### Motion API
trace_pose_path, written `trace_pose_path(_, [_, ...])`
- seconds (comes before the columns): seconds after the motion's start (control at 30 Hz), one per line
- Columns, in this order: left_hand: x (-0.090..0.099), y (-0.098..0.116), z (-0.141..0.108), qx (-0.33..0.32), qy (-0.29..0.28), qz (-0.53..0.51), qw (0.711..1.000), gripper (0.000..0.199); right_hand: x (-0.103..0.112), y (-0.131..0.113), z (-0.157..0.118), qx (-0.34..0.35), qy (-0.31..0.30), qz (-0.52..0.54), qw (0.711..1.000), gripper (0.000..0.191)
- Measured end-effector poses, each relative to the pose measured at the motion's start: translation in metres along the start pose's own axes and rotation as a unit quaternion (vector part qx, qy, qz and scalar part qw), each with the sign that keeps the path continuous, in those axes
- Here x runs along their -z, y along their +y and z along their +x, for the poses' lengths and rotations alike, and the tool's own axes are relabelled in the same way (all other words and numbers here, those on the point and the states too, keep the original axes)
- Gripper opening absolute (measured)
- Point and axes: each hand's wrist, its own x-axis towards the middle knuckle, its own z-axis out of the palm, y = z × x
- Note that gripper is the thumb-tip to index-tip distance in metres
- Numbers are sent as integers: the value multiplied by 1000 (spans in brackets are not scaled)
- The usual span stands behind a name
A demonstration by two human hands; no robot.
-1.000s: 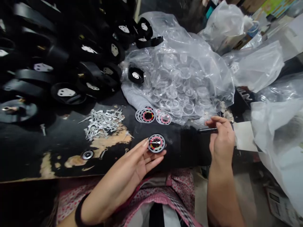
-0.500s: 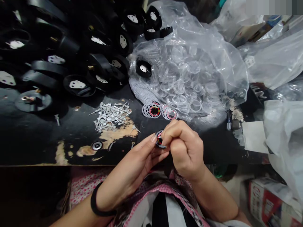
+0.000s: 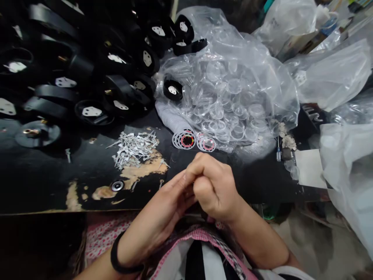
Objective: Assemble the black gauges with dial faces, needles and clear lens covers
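In the head view, the person's left hand (image 3: 171, 196) and right hand (image 3: 215, 186) meet at the centre of the frame, the right with its fingers curled in closely over the left's fingertips; how wide the left's grip is, and what either holds, cannot be told, since the right hand hides it. Just beyond them, at mid-frame, lie the nearest things: a fanned row of black-and-white printed dials with red markings (image 3: 187, 140) and, to its right, a smaller overlapping group of pale ring-edged discs (image 3: 206, 143). The work looks under way, though how far it has got between the hands is hidden; much appears left, for the round black cases (image 3: 91, 112) at upper left that show their white plates have no dial over them, and plenty of loose stock remains. Counted: two hands, two groups of discs, one heap of slim grey pointers (image 3: 135, 149) left of centre, one lone grey pointer (image 3: 68, 155) farther left, one silver-ringed black disc (image 3: 117, 186), one blue-handled screwdriver (image 3: 279, 152) and one white card (image 3: 310, 169) at right; the cases, dials, heaped pointers and clear round plastic covers (image 3: 218, 126) overlap too much to count.
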Motion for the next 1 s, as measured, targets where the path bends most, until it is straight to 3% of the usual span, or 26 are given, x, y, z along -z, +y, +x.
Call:
trace_pose_path(0.07, [-1, 2, -1, 7, -1, 0, 1000, 20, 13, -4, 1, -12, 60, 70, 996, 19])
trace_pose_path(0.13, [-3, 5, -3, 19, 12, 6, 1000, 23, 36, -3, -3, 6, 180, 121, 976, 22])
trace_pose_path(0.2, [-4, 7, -3, 27, 25, 5, 999, 24, 64, 7, -9, 13, 290, 104, 951, 21])
trace_pose_path(0.23, [-5, 8, -4, 27, 29, 1, 999, 24, 77, 15, -14, -11, 317, 75, 945, 20])
trace_pose_path(0.37, [-6, 7, -5, 37, 38, -3, 999, 25, 116, 51, -35, -114, 350, -44, 929, 13])
trace_pose_path(0.47, [-6, 9, -6, 22, 53, 12, 998, 26, 123, 51, -45, -131, 343, -105, 924, 15])
trace_pose_path(0.57, [-9, 12, -8, -42, 66, 43, 996, 32, 103, 23, -42, -80, 292, -269, 914, 17])
trace_pose_path(0.6, [-10, 13, -9, -63, 69, 55, 994, 33, 92, 13, -39, -51, 237, -330, 912, 18])
trace_pose_path(0.7, [-10, 16, -11, -94, 83, 82, 989, 34, 54, -8, -24, -41, -19, -330, 943, 13])
trace_pose_path(0.77, [-6, 16, -11, -99, 91, 102, 986, 35, 33, -10, -15, -37, -109, -339, 934, 10])
trace_pose_path(0.9, [2, 18, -11, -110, 80, 149, 979, 39, 13, 1, -7, 10, -125, -412, 903, 16])
trace_pose_path(1.0, [-1, 18, -13, -90, 82, 118, 986, 35, 10, 3, -6, 23, -126, -424, 896, 18])
